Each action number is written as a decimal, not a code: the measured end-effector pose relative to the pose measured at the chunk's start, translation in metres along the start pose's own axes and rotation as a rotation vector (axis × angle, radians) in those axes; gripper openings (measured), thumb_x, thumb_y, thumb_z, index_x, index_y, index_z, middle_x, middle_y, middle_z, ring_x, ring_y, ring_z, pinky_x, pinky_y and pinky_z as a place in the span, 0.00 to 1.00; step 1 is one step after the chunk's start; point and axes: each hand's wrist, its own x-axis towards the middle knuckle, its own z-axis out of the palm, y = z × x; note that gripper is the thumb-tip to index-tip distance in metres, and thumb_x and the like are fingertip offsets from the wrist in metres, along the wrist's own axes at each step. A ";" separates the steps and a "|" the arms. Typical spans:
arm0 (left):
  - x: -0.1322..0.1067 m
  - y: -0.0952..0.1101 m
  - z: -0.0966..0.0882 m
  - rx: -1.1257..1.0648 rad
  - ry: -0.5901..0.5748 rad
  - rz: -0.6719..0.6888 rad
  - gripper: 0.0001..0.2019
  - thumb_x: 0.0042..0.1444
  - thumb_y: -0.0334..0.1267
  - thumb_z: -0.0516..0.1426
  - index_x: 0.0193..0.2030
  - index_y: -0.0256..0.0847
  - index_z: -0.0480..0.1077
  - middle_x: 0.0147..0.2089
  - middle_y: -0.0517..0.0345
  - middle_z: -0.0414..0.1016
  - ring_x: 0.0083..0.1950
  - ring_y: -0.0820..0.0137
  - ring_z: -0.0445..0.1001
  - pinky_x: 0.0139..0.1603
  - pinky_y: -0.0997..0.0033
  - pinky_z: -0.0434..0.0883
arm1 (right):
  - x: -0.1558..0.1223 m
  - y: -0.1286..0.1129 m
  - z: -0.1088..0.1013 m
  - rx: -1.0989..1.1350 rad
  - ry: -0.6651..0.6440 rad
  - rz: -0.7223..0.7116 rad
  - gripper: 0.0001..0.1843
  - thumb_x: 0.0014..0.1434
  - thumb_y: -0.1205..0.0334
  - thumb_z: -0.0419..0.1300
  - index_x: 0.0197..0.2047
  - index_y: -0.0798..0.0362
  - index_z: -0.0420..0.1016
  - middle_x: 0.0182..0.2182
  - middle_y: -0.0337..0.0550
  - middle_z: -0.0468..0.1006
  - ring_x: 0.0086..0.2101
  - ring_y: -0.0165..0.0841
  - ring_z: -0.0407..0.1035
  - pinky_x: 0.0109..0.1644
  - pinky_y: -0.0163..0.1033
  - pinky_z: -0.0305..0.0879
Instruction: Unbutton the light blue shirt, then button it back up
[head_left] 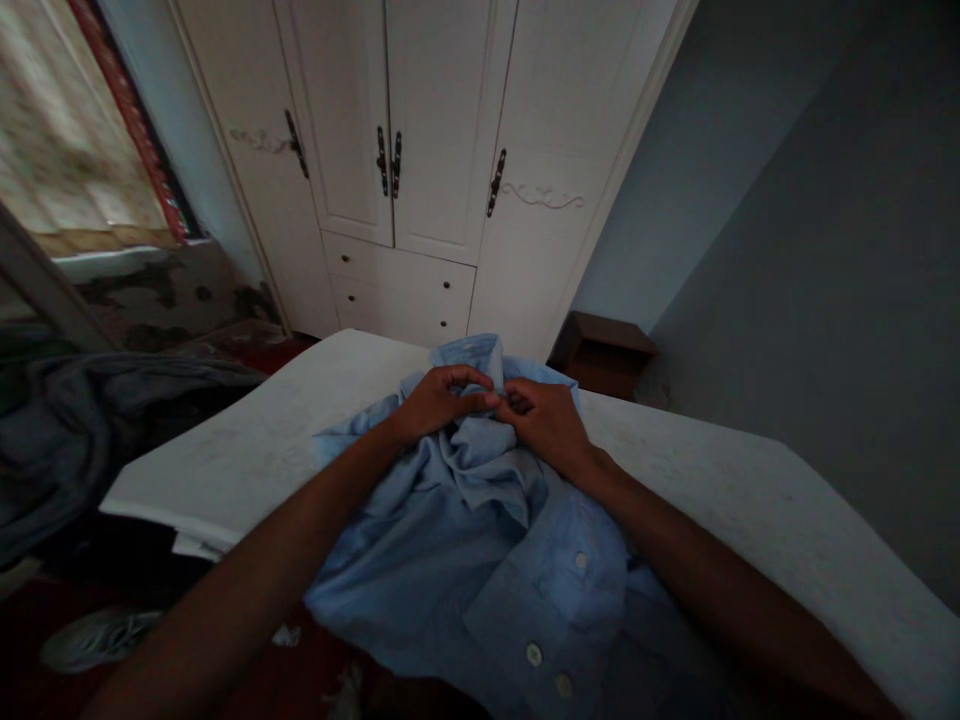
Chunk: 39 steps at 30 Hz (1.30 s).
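A light blue button-up shirt (465, 530) lies crumpled on a white mattress (270, 440), its collar end pointing away from me. My left hand (439, 400) and my right hand (544, 420) meet near the collar, both with fingers pinched on the shirt's fabric at the same spot. The fingertips touch each other there. White buttons (534, 655) show along the shirt's front nearer to me. Both forearms reach in over the shirt.
A white wardrobe (442, 150) with dark handles and small drawers stands beyond the mattress. A brown wooden box (604, 350) sits at the right by the grey wall. Dark clothing (90, 420) is piled at the left, with a shoe (97, 635) on the floor.
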 end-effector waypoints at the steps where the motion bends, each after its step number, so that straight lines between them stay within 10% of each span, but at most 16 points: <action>1: 0.000 0.000 0.000 0.011 -0.008 -0.017 0.18 0.44 0.51 0.64 0.35 0.39 0.77 0.35 0.57 0.78 0.37 0.68 0.73 0.39 0.72 0.68 | 0.000 0.002 0.001 0.000 0.005 0.005 0.08 0.56 0.60 0.61 0.25 0.50 0.73 0.23 0.38 0.76 0.27 0.34 0.71 0.33 0.36 0.62; 19: -0.002 -0.008 0.002 0.163 0.016 -0.035 0.13 0.45 0.46 0.63 0.31 0.37 0.79 0.26 0.60 0.76 0.27 0.72 0.70 0.28 0.75 0.65 | -0.022 0.024 0.029 0.065 0.108 -0.050 0.13 0.64 0.53 0.51 0.41 0.48 0.74 0.39 0.45 0.80 0.38 0.38 0.74 0.45 0.41 0.67; 39: -0.003 -0.009 0.001 0.187 -0.053 0.114 0.13 0.45 0.47 0.63 0.25 0.37 0.74 0.25 0.62 0.75 0.29 0.74 0.70 0.33 0.76 0.66 | -0.021 0.038 0.036 -0.005 0.300 -0.410 0.11 0.65 0.57 0.55 0.38 0.49 0.78 0.30 0.42 0.80 0.32 0.32 0.74 0.38 0.35 0.70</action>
